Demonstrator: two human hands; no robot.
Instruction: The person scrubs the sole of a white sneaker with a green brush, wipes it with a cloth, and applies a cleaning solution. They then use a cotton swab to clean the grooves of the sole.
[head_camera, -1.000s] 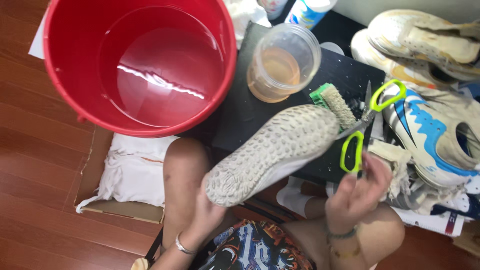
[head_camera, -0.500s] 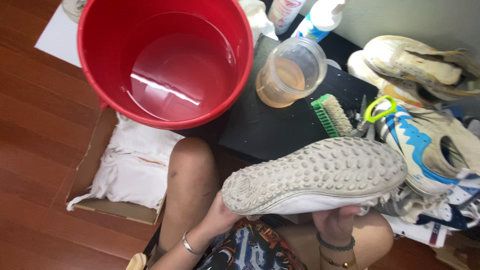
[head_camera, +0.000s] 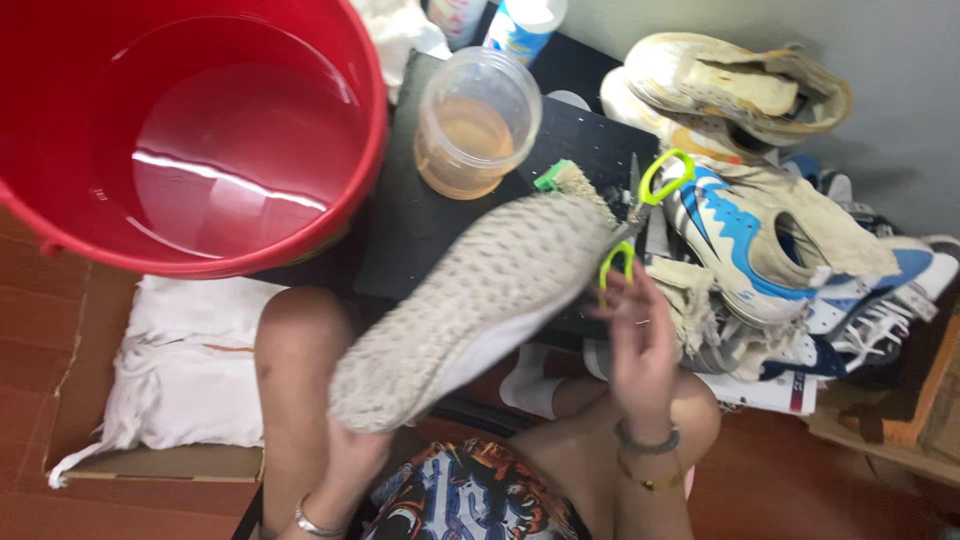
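Note:
My left hand (head_camera: 352, 462) grips the heel end of a pale shoe (head_camera: 470, 300), held sole up and tilted over my knees. Its nubbed grey sole faces the camera, with the toe pointing up right. My right hand (head_camera: 640, 340) is just right of the shoe, with its fingertips pinched at the lower loop of green-handled scissors (head_camera: 640, 200). The scissors lie spread beside the shoe's toe. A green scrub brush (head_camera: 562, 178) peeks out behind the toe.
A red bucket (head_camera: 60, 240) of water stands at upper left. On the black board (head_camera: 410, 230) stands a clear tub of amber liquid (head_camera: 475, 125). White and blue shoes (head_camera: 745, 225) are piled at right. White cloth (head_camera: 190, 360) lies in a cardboard tray at left.
The shoe has swung from level to tilted, toe up. My right hand left the shoe's underside and went to the scissors' lower handle. The view shifted left.

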